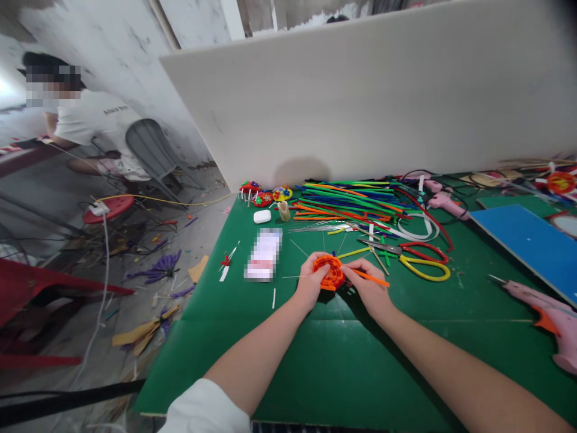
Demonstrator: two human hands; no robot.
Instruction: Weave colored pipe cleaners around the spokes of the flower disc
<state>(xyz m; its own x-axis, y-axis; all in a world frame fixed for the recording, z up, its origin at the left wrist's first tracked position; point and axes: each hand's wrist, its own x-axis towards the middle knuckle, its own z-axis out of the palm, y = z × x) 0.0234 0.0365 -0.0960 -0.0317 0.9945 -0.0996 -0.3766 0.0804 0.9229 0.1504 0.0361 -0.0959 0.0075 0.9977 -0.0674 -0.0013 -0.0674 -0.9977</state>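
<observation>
My left hand is closed on the left side of a round orange-red woven piece, its thumb lying across the front. Several thin wires stick out from behind this piece like spokes. At its right edge my right hand pinches an orange pipe cleaner, whose free end points right past the fingers. The right fingertips touch the woven piece. Just beyond the hands lie a yellow pipe cleaner and scissors with red and yellow handles. The fingers behind the woven piece are hidden.
A pile of coloured pipe cleaners lies at the back of the green table. A phone and white case are left. Pink glue guns and a blue board are right. A person sits far left.
</observation>
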